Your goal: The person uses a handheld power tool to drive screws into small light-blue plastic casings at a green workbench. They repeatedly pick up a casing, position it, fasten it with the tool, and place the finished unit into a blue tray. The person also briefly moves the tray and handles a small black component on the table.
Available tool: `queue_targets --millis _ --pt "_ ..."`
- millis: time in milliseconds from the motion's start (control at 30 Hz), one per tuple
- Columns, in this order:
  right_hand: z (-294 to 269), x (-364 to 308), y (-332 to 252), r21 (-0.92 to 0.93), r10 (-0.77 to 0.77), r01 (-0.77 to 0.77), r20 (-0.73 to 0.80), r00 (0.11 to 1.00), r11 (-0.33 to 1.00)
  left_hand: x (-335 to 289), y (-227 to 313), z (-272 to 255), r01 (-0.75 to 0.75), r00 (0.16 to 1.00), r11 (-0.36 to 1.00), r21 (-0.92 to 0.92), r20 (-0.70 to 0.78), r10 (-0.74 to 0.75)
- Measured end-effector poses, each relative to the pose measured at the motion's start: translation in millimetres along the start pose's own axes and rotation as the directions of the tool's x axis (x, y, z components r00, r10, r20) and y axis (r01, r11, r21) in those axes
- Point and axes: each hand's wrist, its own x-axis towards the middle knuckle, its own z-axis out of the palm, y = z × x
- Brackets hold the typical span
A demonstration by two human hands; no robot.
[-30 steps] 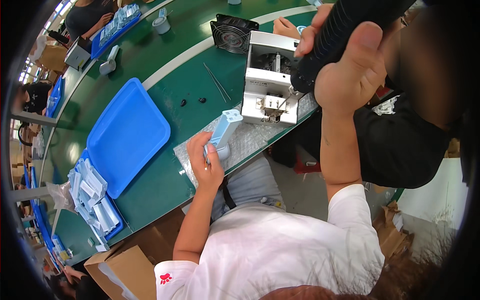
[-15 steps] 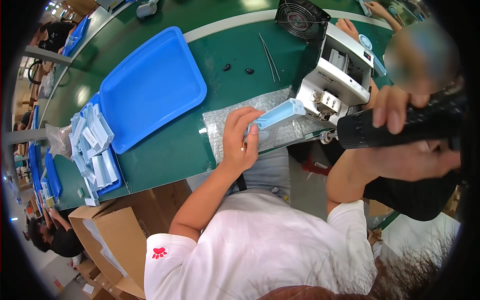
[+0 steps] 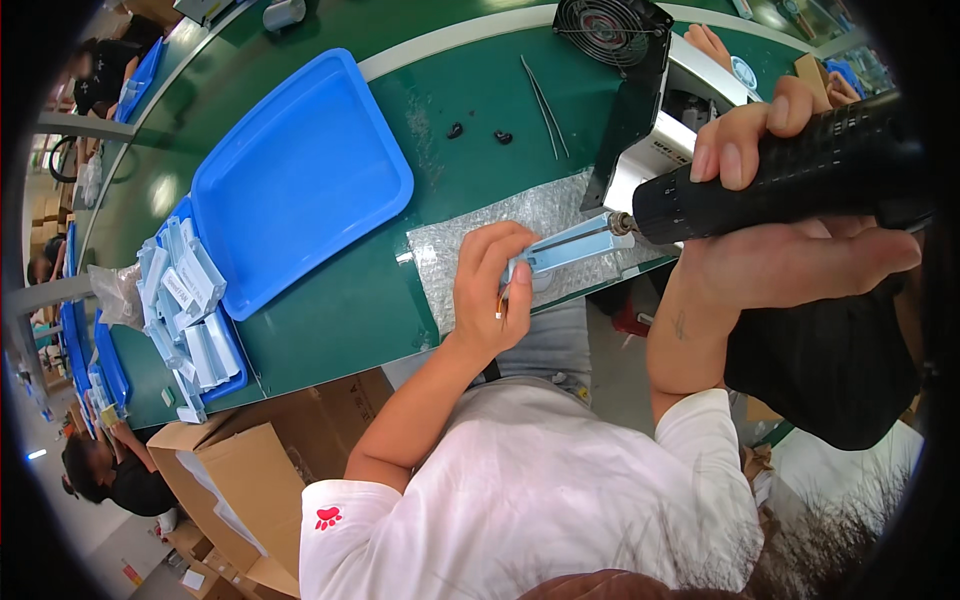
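Observation:
My left hand point(image 3: 490, 290) grips one end of a long light blue plastic housing point(image 3: 580, 246), low over a sheet of bubble wrap point(image 3: 440, 262). A short bit of thin wire shows by the fingers. My right hand point(image 3: 790, 270) is wrapped round a thick black electric screwdriver point(image 3: 800, 175), which lies nearly level and points left. Its metal bit point(image 3: 624, 223) is at the housing's far right end; whether it seats on a screw there is too small to tell.
Behind the screwdriver stands a white-and-black machine point(image 3: 655, 150) with a fan point(image 3: 600, 30). Tweezers point(image 3: 543, 105) and two small black pieces point(image 3: 502, 137) lie on the green table. Leftward are a blue tray point(image 3: 300, 190) and heaped light blue housings point(image 3: 185, 285). A cardboard box point(image 3: 240, 470) stands below the edge.
My right hand has brought the screwdriver left and up, from beside the machine to the housing's end. The housing has tipped lower, with its slotted side now showing.

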Motion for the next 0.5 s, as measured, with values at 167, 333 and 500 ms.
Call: queue_targets --millis 167,333,500 --pt "-2.3 -3.3 -5.9 0.140 0.143 -0.112 -0.228 0.963 0.984 -0.1 2.4 0.1 0.015 1.000 1.000 -0.010 0.005 -0.015" --pt "-2.5 -2.1 0.6 0.258 0.099 -0.070 -0.100 0.990 0.963 -0.9 -1.2 0.3 -0.026 1.000 0.997 0.069 0.013 0.025" --pt "-2.9 -2.5 4.6 0.127 -0.035 0.028 0.054 0.998 0.992 0.6 2.3 1.7 -0.004 1.000 1.000 0.030 0.012 0.003"
